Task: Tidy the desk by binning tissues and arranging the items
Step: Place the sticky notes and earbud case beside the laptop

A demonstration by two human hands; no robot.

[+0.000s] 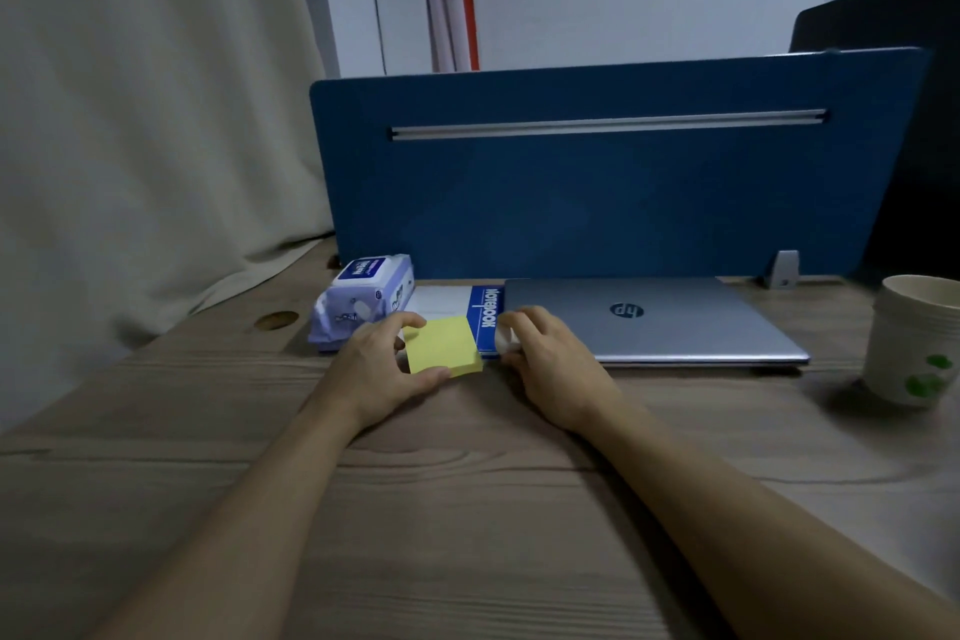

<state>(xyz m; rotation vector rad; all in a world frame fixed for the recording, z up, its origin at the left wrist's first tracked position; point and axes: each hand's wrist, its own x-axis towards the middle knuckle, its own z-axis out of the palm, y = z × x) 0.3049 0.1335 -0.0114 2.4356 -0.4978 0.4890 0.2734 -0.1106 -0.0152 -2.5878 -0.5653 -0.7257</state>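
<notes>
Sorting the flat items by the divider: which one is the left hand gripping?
The yellow sticky-note pad, pinched by the left hand; it lies on the blue notebook, beside the closed laptop.

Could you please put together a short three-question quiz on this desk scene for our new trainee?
1. True or false: the laptop is open.
2. Which hand grips the yellow sticky-note pad: A) left hand, B) right hand?
3. Fill in: the wet-wipes pack lies to the ____ of the notebook.

Key: 1. False, its lid is closed. 2. A. 3. Left.
</notes>
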